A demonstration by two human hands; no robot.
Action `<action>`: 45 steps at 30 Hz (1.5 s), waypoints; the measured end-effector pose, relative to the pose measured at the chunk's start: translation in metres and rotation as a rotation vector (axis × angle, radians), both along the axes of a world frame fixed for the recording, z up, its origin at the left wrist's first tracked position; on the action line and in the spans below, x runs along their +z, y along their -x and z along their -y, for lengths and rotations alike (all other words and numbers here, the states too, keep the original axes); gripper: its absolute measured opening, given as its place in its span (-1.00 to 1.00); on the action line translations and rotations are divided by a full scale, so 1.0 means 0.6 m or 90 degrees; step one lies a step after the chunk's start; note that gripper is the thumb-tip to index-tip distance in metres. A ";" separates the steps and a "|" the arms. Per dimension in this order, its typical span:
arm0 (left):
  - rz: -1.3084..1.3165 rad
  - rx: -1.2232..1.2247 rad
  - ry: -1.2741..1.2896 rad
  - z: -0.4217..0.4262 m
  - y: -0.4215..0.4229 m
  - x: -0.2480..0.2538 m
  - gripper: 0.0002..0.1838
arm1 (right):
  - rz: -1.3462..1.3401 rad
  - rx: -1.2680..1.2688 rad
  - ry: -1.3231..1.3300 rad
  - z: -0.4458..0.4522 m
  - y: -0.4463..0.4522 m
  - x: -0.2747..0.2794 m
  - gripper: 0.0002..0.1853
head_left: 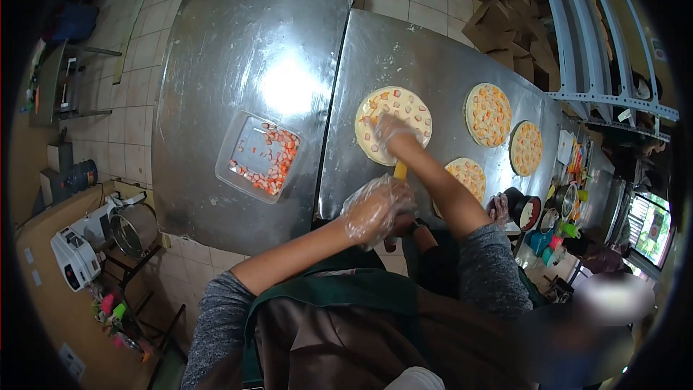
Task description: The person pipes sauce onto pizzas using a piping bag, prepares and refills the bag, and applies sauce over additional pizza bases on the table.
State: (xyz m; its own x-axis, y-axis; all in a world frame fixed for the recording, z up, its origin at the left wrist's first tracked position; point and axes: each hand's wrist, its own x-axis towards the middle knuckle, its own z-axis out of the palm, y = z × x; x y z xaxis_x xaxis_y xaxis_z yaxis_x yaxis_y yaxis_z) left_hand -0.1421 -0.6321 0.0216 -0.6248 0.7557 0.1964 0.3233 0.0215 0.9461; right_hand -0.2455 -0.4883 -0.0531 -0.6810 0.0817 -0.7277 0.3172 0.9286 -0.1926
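My left hand, in a clear plastic glove, is closed at the table's front edge. A yellow stick-like piece juts from its fingers; its kind is unclear. My right hand, also gloved, is over the nearest round pizza base, its fingers bunched and slightly blurred near the surface. What they pinch, if anything, is hidden. Pinkish-red cubes are scattered over this pale base. To my left stands a clear plastic container holding red and white diced pieces.
Further right lie topped pizzas, one upper, one farther right and one partly behind my right forearm. Another person's gloved hand is beside a dark bowl. A seam divides the metal tables. Metal shelving stands at right.
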 end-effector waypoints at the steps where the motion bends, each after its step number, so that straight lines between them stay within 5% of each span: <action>1: -0.002 -0.015 -0.009 0.006 -0.006 0.011 -0.63 | 0.016 0.014 -0.004 0.009 -0.018 -0.003 -0.58; 4: 0.087 -0.001 -0.059 0.007 -0.031 0.000 -0.70 | 0.023 0.020 -0.017 0.014 -0.040 -0.017 -0.54; 8: -0.039 0.032 0.000 -0.033 -0.001 -0.027 -0.72 | -0.093 -0.027 -0.040 -0.080 0.020 -0.075 -0.60; 10: 0.090 0.072 -0.059 -0.050 0.016 -0.025 -0.73 | -0.047 -0.007 -0.110 -0.080 0.051 0.021 -0.59; 12: 0.182 0.080 -0.089 -0.059 0.025 -0.023 -0.73 | -0.099 -0.069 -0.109 -0.081 0.042 0.004 -0.59; 16: 0.090 0.000 -0.004 -0.030 0.009 0.006 -0.78 | -0.020 -0.083 -0.003 -0.048 -0.014 -0.040 -0.53; 18: -0.042 -0.039 -0.011 -0.008 -0.006 0.017 -0.82 | 0.022 0.066 0.064 -0.015 -0.056 -0.025 -0.54; 22: 0.118 -0.045 -0.075 -0.008 -0.028 0.030 -0.78 | 0.014 0.002 0.013 0.000 -0.080 -0.003 -0.58; 26: -0.129 -0.011 0.011 -0.070 -0.010 -0.035 -0.79 | -0.050 -0.110 -0.044 -0.087 0.003 -0.022 -0.66; 31: 0.143 0.029 0.010 -0.095 0.026 -0.015 -0.74 | -0.128 -0.091 -0.109 -0.122 0.021 -0.017 -0.68; 34: -0.120 0.013 -0.018 -0.073 0.004 -0.008 -0.81 | -0.079 -0.047 0.004 -0.079 -0.027 -0.024 -0.68; 40: 0.199 -0.083 -0.038 -0.031 -0.027 0.040 -0.81 | 0.046 0.056 0.005 -0.008 -0.094 0.005 -0.68; 42: 0.017 -0.046 -0.051 -0.055 -0.027 0.005 -0.85 | 0.027 0.123 -0.010 -0.048 -0.064 -0.014 -0.67; 44: -0.106 0.001 0.017 -0.081 -0.017 -0.022 -0.86 | -0.029 -0.111 -0.037 -0.102 -0.025 -0.045 -0.57; 45: -0.032 -0.020 0.025 -0.096 -0.001 -0.035 -0.81 | -0.064 -0.093 -0.062 -0.122 -0.010 -0.028 -0.56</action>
State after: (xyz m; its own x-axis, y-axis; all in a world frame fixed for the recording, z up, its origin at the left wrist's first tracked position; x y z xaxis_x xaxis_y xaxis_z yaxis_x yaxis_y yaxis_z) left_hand -0.1417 -0.5747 0.0005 -0.5901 0.7828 0.1976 0.3720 0.0464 0.9271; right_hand -0.2397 -0.4150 -0.0697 -0.7257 0.2513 -0.6404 0.4336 0.8898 -0.1422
